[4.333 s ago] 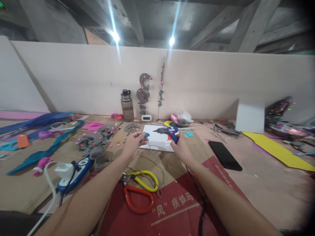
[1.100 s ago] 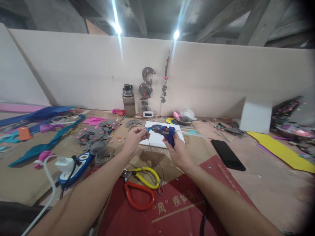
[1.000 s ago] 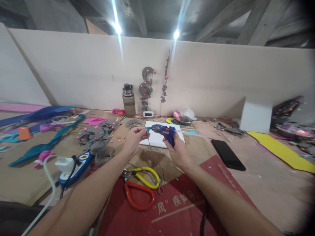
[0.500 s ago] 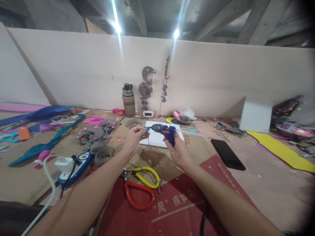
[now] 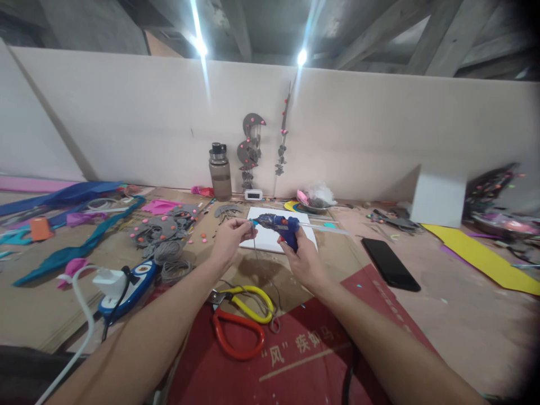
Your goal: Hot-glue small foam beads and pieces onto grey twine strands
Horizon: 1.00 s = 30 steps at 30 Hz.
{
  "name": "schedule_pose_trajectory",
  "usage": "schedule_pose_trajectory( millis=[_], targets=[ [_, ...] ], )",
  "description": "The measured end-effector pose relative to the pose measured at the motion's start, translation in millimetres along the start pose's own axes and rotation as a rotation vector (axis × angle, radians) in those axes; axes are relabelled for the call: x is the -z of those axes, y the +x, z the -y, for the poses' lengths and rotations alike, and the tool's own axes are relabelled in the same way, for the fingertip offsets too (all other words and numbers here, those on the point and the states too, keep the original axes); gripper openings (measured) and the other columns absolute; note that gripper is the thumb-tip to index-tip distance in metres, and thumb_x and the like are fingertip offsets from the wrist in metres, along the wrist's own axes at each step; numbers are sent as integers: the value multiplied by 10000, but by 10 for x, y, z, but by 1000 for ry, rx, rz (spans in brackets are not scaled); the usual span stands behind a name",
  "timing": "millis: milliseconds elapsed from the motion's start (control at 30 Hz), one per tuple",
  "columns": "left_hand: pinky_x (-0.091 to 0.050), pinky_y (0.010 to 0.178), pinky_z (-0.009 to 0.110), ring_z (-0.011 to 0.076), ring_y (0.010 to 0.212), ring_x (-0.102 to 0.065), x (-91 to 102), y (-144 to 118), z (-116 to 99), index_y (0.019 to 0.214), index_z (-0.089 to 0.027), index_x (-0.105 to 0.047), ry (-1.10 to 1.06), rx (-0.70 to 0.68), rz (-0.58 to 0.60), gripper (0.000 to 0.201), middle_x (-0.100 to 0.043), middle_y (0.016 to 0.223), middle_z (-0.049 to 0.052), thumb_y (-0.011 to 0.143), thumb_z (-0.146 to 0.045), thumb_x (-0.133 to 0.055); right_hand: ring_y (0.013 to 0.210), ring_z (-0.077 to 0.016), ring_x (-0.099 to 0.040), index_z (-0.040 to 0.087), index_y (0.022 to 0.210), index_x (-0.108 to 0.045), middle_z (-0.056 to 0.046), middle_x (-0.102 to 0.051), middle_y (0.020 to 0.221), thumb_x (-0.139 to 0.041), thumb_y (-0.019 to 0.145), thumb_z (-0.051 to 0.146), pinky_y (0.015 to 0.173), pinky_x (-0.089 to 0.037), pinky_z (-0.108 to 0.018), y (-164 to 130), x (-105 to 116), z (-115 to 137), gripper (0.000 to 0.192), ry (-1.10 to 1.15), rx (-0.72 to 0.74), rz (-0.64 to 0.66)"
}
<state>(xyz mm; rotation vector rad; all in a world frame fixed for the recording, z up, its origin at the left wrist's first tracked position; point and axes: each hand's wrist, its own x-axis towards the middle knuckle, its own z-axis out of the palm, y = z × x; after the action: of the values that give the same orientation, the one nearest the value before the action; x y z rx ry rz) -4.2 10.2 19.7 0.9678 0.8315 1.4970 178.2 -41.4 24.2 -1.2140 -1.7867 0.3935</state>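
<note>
Head view: right hand (image 5: pixel 304 260) grips the blue glue gun (image 5: pixel 282 226), nozzle touching the teal bead (image 5: pixel 253 223) pinched in left-hand fingers (image 5: pixel 242 226), gluing apparently underway, wire (image 5: pixel 256 247) dangling below.

Scissors (image 5: pixel 242 318) block the near side; bare table (image 5: pixel 459 320) right of phone (image 5: pixel 390 264).

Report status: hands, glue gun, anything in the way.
Right hand grips blue glue gun, nozzle pointing left. Left hand pinches small teal piece at the nozzle tip, thin wire hanging below. Scissors lie nearer the body, not obstructing.
</note>
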Motion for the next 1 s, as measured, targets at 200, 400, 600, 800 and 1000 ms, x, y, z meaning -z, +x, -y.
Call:
schedule_pose_trajectory(
  millis=[200, 400, 600, 800, 1000],
  targets=[
    [-514, 661, 290, 126, 570, -624, -14, -11, 2, 693, -109, -591, 20, 3, -2, 257, -617, 582, 2, 569, -261, -757, 810, -210, -580, 181, 1081, -488, -82, -625, 935, -473, 837, 268, 742, -438, -337, -9, 12, 48, 260, -21, -16, 20],
    [-511, 659, 285, 117, 556, -617, -17, -16, -15, 687, -107, -584, 5, 10, 1, 246, -601, 569, -12, 566, -239, -753, 809, -205, -579, 183, 1099, -479, -77, -625, 939, -469, 840, 262, 743, -436, -332, -1, 8, 30, 271, -6, -2, 17],
    [-501, 644, 280, 134, 583, -631, 7, 4, -16, 717, -110, -581, 5, 8, -9, 267, -615, 599, 2, 576, -260, -750, 805, -206, -570, 182, 1101, -484, -77, -621, 936, -467, 844, 277, 738, -434, -334, 5, 6, -10, 274, -14, 17, -3],
    [-495, 642, 281, 130, 579, -624, 1, 7, -25, 700, -111, -565, -1, 5, -6, 273, -619, 616, 11, 568, -263, -749, 849, -208, -570, 187, 1163, -464, -75, -618, 970, -464, 847, 274, 785, -431, -346, 7, 18, -24, 328, 33, 14, 0],
    [-488, 614, 260, 134, 584, -629, 8, 17, -36, 717, -114, -566, 2, 15, -15, 280, -619, 612, 10, 569, -266, -748, 826, -209, -575, 187, 1078, -503, -71, -626, 937, -461, 845, 298, 776, -433, -350, 4, 31, -14, 261, 33, -18, -5]
  ],
)
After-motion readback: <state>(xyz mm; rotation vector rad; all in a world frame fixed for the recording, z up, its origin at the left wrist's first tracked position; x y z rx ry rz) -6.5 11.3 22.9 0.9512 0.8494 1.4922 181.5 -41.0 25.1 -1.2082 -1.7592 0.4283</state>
